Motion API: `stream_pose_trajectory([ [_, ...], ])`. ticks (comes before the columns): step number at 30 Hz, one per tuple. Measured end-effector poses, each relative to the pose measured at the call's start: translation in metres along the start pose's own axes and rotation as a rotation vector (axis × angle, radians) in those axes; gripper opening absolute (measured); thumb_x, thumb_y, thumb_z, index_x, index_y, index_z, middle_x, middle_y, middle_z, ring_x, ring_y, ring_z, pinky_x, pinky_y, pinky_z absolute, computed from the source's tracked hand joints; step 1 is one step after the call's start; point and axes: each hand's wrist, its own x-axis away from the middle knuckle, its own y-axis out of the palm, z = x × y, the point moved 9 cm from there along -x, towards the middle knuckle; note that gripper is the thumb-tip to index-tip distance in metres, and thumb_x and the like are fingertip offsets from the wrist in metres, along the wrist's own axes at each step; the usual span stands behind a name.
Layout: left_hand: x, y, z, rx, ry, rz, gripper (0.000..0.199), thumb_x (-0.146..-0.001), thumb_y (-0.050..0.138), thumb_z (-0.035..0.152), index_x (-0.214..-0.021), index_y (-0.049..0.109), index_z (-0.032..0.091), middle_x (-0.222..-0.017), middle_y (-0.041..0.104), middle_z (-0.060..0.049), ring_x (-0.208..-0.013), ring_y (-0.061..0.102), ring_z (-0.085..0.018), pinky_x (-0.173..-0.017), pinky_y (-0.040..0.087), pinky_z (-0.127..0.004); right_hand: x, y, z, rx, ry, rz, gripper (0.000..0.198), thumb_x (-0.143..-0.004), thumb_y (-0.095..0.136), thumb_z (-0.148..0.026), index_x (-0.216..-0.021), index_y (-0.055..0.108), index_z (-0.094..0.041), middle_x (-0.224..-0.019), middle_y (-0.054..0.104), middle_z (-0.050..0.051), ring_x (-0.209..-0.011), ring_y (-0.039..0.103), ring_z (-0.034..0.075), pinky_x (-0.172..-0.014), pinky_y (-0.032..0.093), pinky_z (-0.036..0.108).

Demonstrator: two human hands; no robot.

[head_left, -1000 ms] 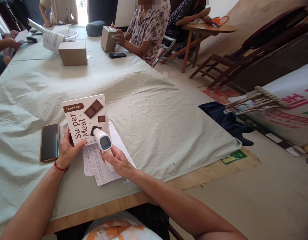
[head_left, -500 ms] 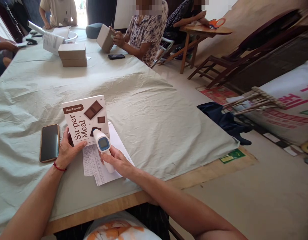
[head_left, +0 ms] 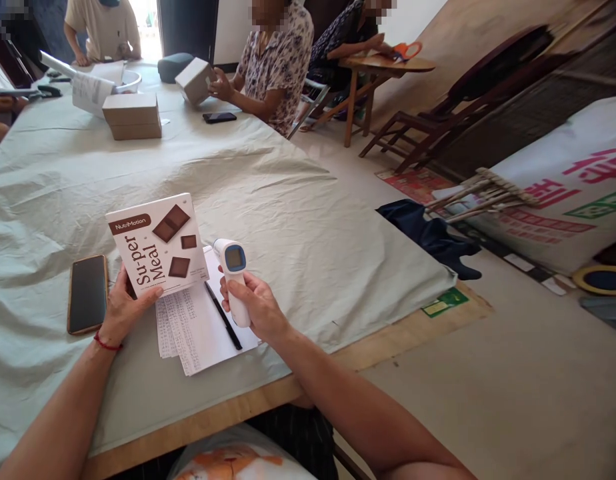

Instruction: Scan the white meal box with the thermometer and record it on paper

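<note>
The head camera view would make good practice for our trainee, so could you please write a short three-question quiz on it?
1. What does the right hand hold?
a) a phone
b) a white device with a blue-framed screen
c) scissors
2. True or false: the black pen lies on the papers.
3. Fill in: the left hand holds a package whose large lettering reads "Su-per ____".

Key: 1 b; 2 true; 3 Meal.
</note>
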Motion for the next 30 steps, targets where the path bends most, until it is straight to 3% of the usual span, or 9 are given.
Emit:
stream_pose_trajectory([
  [4,-0.001,-0.001,-0.008,-0.022,-0.028,0.002,0.072,-0.063,0.084,0.054,-0.122,0.058,0.021,-0.109,0.074,-0.009,-0.099,0.071,-0.032,-0.087,0.06,-0.049,-0.001,-0.004,0.0,0.01,-0.001,0.011,0.044,-0.067,0.075,-0.054,-0.091,0.058,-0.021,-0.066,0.053,-0.004,-0.054,0.046,0.011,-0.049,0.037,0.026],
  [12,-0.001,0.001,0.0,0.174,-0.05,0.02,0.074,-0.061,0.086,0.049,-0.122,0.055,0.019,-0.117,0.072,-0.012,-0.108,0.07,-0.032,-0.094,0.059,-0.048,-0.004,-0.013,-0.008,0.16,-0.071,0.028,0.037,-0.072,0.071,-0.054,-0.082,0.057,-0.021,-0.064,0.052,-0.004,-0.055,0.047,0.012,-0.053,0.04,0.027],
  [15,-0.002,-0.007,-0.007,0.168,-0.041,0.11,0.082,-0.06,0.087,0.046,-0.129,0.05,0.018,-0.123,0.068,-0.014,-0.113,0.067,-0.032,-0.098,0.057,-0.049,-0.007,-0.02,-0.019,0.421,-0.175,0.054,0.035,-0.079,0.064,-0.052,-0.094,0.063,-0.02,-0.077,0.061,0.001,-0.07,0.057,0.017,-0.065,0.046,0.03],
  [18,-0.002,-0.017,-0.008,0.137,0.034,0.215,0.09,-0.06,0.087,0.043,-0.136,0.043,0.02,-0.128,0.062,-0.014,-0.116,0.065,-0.031,-0.099,0.055,-0.05,-0.009,-0.032,-0.032,0.89,-0.293,0.18,0.043,-0.083,0.062,-0.042,-0.12,0.063,-0.02,-0.104,0.067,0.009,-0.1,0.061,0.027,-0.082,0.049,0.037],
  [22,-0.001,-0.025,-0.005,0.095,0.113,0.285,0.086,-0.066,0.086,0.042,-0.135,0.04,0.023,-0.133,0.056,-0.011,-0.124,0.058,-0.031,-0.105,0.052,-0.048,-0.014,-0.044,-0.03,1.441,-0.227,0.28,0.049,-0.087,0.063,-0.032,-0.132,0.059,-0.015,-0.113,0.065,0.017,-0.109,0.059,0.032,-0.083,0.049,0.038],
  [26,-0.002,-0.028,-0.005,0.038,0.117,0.323,0.087,-0.066,0.085,0.039,-0.137,0.036,0.024,-0.139,0.05,-0.011,-0.134,0.049,-0.033,-0.114,0.042,-0.051,-0.014,-0.05,-0.03,1.635,-0.172,0.316,0.048,-0.088,0.065,-0.031,-0.131,0.058,-0.013,-0.109,0.065,0.017,-0.102,0.06,0.031,-0.08,0.047,0.037],
  [30,-0.008,-0.024,-0.006,0.023,0.129,0.285,0.09,-0.066,0.082,0.034,-0.14,0.032,0.023,-0.14,0.049,-0.015,-0.13,0.052,-0.033,-0.112,0.043,-0.053,-0.006,-0.042,-0.042,1.659,-0.343,0.404,0.043,-0.086,0.065,-0.028,-0.126,0.06,-0.012,-0.118,0.062,0.021,-0.105,0.056,0.033,-0.086,0.044,0.042],
])
